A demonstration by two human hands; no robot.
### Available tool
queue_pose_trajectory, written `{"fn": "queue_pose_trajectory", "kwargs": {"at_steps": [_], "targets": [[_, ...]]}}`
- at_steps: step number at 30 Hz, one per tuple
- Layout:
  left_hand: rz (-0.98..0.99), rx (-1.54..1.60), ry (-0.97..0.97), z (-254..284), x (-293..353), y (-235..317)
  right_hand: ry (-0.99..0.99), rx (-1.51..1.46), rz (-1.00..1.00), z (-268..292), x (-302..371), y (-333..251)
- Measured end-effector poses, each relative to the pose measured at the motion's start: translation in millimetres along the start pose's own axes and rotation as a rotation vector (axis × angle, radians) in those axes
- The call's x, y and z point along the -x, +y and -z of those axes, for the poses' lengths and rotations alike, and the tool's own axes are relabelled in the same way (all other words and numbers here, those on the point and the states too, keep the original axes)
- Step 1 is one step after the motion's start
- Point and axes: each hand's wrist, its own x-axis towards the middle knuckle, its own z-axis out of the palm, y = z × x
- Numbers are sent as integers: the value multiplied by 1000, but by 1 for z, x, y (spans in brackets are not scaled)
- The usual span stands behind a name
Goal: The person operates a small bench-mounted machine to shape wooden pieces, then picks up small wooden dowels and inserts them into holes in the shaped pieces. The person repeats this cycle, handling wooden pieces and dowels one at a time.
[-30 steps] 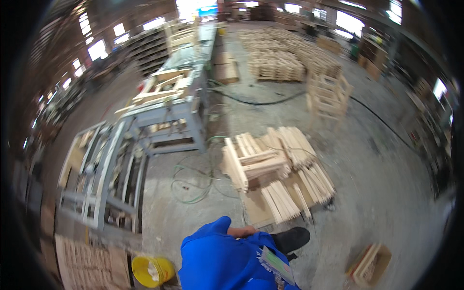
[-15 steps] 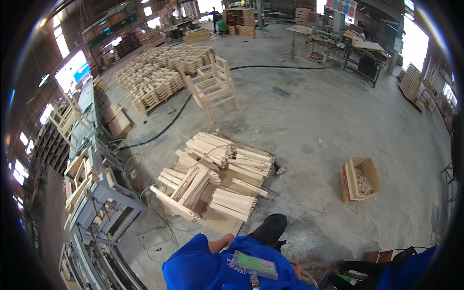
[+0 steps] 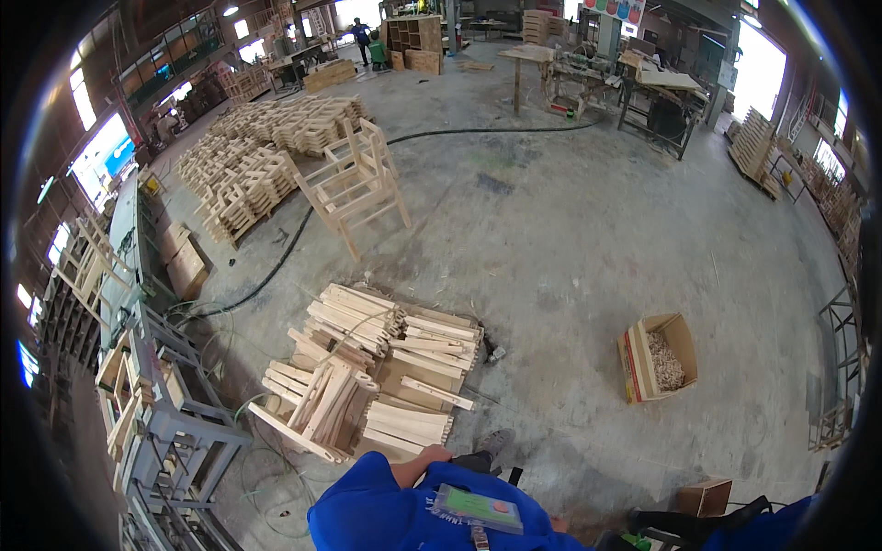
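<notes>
Neither hand shows clearly: only my left forearm (image 3: 418,466) in its blue sleeve pokes toward the slat pile (image 3: 372,372), just short of it, so I cannot tell any grip. Judging by this, I'm between pickups; next calls for bending to the nearest slats (image 3: 404,427)

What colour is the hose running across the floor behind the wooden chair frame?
Black, seen in the head view: the hose curves past the chair frame.

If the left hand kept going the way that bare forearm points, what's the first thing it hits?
Probably the stacked wooden slats just ahead of the left hand; only its wrist edge shows, so depth is a guess.
</notes>
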Motion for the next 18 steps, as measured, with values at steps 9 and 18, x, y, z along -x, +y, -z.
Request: {"fn": "queue_pose_trajectory", "kwargs": {"at_steps": [9, 18], "targets": [[90, 207, 56, 102, -69, 31, 146, -917, -67, 58, -77, -152], [-155, -172, -28, 121, -81, 53, 31, -379, -135, 37, -67, -96]]}}
